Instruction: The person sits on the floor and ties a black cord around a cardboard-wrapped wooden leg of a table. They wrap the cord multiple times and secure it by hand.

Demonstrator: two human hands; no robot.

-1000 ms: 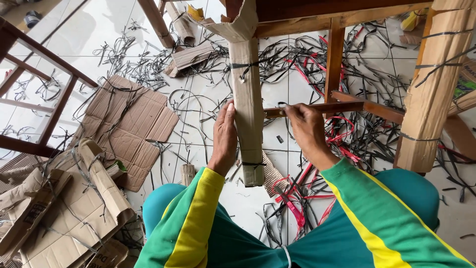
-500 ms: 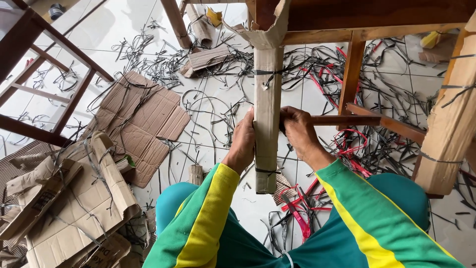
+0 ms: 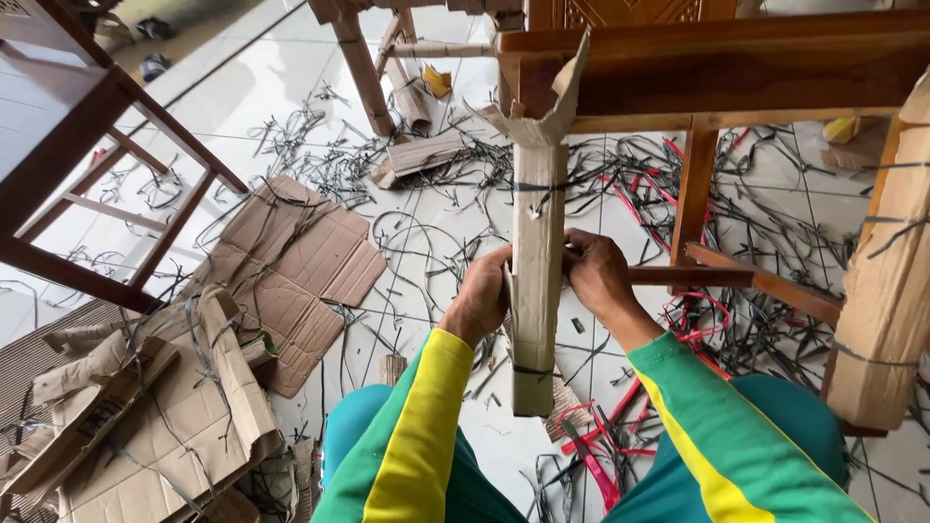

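Both hands have closed in on the cardboard-wrapped leg (image 3: 539, 281) since a second ago, when the right one sat further out along the wooden rail (image 3: 722, 278); the view has also dropped nearer to the work; the left hand (image 3: 479, 298) now wraps the wrapped leg from its left side, fingers curled round behind the cardboard so that their tips are hidden, thumb side toward the camera, seemingly steadying the sleeve against the wood; the right hand (image 3: 597, 276) clasps the opposite side at the same height, just where the rail meets the leg, fingers bent shut against the cardboard edge, though whether they pinch a loose flap or simply press cannot be told; the leg stands upright between the two palms, touching both, its cardboard torn open and flared at the top under the dark wooden frame (image 3: 717, 68), with black strapping bands (image 3: 540, 185) tight round it above the hands and again near the foot; cut black and red strap pieces (image 3: 668, 174) litter the white tiled floor (image 3: 271, 107); flattened cardboard sheets (image 3: 291, 261) lie well to the left; a second wrapped leg (image 3: 886, 281) stands at the right edge.
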